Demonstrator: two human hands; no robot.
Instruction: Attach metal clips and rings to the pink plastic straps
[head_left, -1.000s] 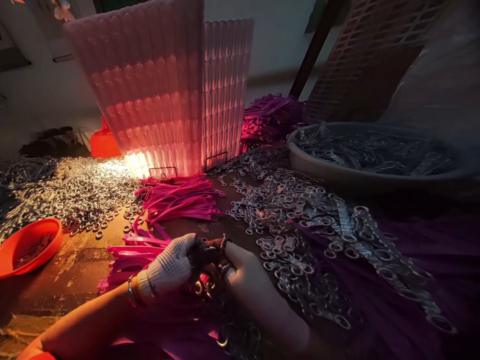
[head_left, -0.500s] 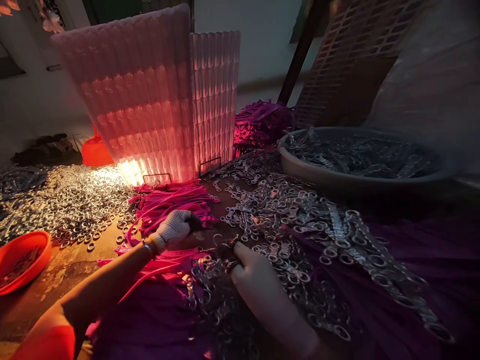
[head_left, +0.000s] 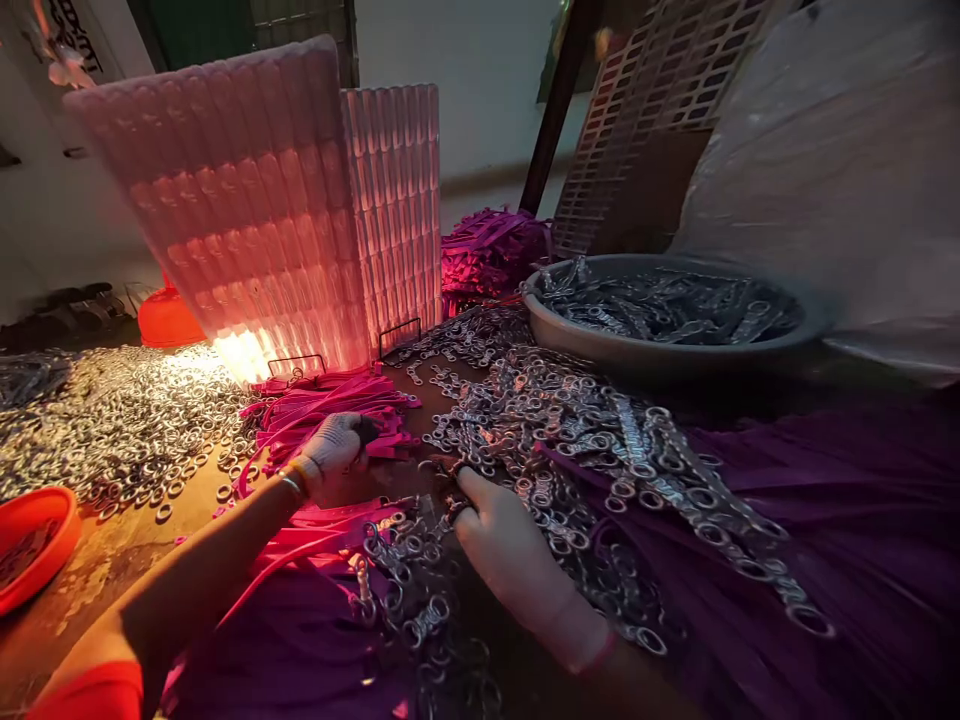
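Worktable and surroundings, read from left to right. A red dish (head_left: 58, 552) is cut by the left edge of the frame; above it, a heap of metal rings (head_left: 127, 420) spreads beneath a red lamp (head_left: 171, 318). Two ribbed panels (head_left: 247, 190) stand at upper left to centre, the larger tilted, before a pale wall (head_left: 457, 60). Pink straps (head_left: 292, 415) lie in bundles left of centre. Metal clasps (head_left: 510, 400) cover the table from centre toward lower right, with a purple pile (head_left: 495, 245) behind them. At right, a basin (head_left: 622, 345) filled with metal pieces adjoins a plastic sheet (head_left: 825, 180); purple fabric (head_left: 840, 500) occupies the lower right.

Bare table (head_left: 124, 555) shows at lower left, between dish and straps; a narrow dark strip separates straps from clasps at centre. The basin's rim bounds the clasps at upper right.

The left hand (head_left: 334, 447), in a dotted glove, reaches in from lower left, palm down over the straps; its grip cannot be determined. The right hand (head_left: 495, 530) enters from lower right beside the clasps, thumb and fingers drawn together at a thin curved piece; whether it is held cannot be told.
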